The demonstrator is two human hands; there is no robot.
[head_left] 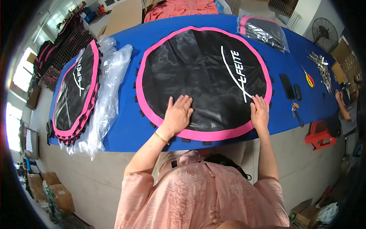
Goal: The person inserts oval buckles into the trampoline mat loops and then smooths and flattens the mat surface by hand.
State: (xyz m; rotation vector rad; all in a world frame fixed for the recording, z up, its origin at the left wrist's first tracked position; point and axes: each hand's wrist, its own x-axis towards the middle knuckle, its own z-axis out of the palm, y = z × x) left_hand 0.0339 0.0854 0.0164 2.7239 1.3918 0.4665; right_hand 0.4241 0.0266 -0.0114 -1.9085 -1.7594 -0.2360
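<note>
A round black trampoline mat (pixel 206 76) with a pink border and white lettering lies spread flat on the blue-covered table (pixel 122 131). Short black tabs stick out around its rim. My left hand (pixel 178 113) rests flat on the black fabric near the lower left edge, fingers stretched out. At the lower right, my right hand (pixel 260 113) lies with its fingers extended over the pink border and the end of the white lettering. Neither hand grips anything.
Several similar mats (pixel 76 91) are stacked at left beside clear plastic bags (pixel 112 91). A bagged folded mat (pixel 263 32) lies at the back right. Phone (pixel 287 86), keys (pixel 294 107), yellow-red snips (pixel 309 79) and metal pieces (pixel 323 70) lie at right. A co-worker's hand (pixel 340 100) shows beyond, near a red stool (pixel 319 135).
</note>
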